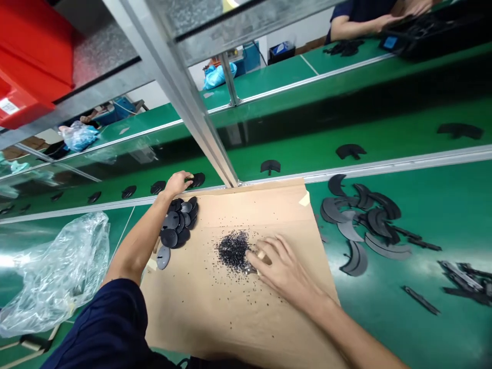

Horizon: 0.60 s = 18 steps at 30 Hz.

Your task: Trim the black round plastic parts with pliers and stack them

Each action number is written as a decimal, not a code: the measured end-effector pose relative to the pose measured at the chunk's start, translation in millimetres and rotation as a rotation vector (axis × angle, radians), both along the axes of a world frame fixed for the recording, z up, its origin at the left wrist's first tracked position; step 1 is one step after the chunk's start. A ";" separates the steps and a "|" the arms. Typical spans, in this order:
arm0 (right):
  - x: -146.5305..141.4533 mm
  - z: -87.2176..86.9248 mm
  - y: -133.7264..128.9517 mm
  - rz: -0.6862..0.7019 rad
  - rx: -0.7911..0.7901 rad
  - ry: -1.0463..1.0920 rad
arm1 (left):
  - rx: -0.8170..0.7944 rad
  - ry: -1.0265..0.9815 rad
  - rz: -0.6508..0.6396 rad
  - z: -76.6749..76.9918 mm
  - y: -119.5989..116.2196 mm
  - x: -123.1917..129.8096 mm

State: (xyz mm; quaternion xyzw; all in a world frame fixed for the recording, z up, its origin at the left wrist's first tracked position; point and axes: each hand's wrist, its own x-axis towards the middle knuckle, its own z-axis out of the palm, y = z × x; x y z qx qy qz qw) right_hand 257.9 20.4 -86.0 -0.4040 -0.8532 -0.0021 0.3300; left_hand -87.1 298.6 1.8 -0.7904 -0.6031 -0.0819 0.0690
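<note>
My left hand (179, 182) reaches to the green belt, its fingers closed at the edge of a black oval piece (198, 180). Just below that arm, a heap of black oval discs (180, 221) lies on the brown cardboard sheet (238, 323). One greyer disc (163, 257) sits at the heap's near end. At the middle of the sheet is a pile of tiny black parts (232, 249), with stray bits scattered around. My right hand (282, 269) rests at the pile's right side, fingers curled with the tips together; what they hold is hidden.
Black oval pieces (129, 191) and curved plates (270, 166) lie spaced along the belt (238, 148). Right of the cardboard are stacked curved plates (378, 218) and narrow black strips (421, 300). A clear plastic bag (61, 271) lies left. A metal post (192, 102) rises ahead; a co-worker's arms (353, 28) are beyond.
</note>
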 end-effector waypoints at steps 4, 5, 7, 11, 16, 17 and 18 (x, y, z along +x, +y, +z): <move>0.3 -4.3 0.5 -0.014 -0.043 -0.077 | 0.214 -0.077 -0.119 -5.9 -40.9 33.0; 0.9 -4.8 0.6 -0.007 -0.065 -0.092 | 0.226 -0.087 -0.180 -11.5 -52.4 48.3; 2.2 -4.9 0.5 0.005 -0.103 -0.100 | 0.181 -0.088 -0.333 -25.7 -70.5 88.5; 4.9 -5.9 0.7 0.034 -0.117 -0.110 | -0.029 -0.102 -0.504 -48.3 -66.7 193.3; 10.1 -14.6 7.3 0.029 -0.039 -0.110 | -0.111 -0.172 -0.270 -39.9 -27.1 280.0; 11.6 -15.7 9.3 0.022 -0.020 -0.088 | -0.125 -0.192 -0.245 -34.7 -23.6 283.5; 12.9 -16.2 11.5 0.014 -0.001 -0.059 | -0.136 -0.220 -0.239 -29.1 -22.9 282.3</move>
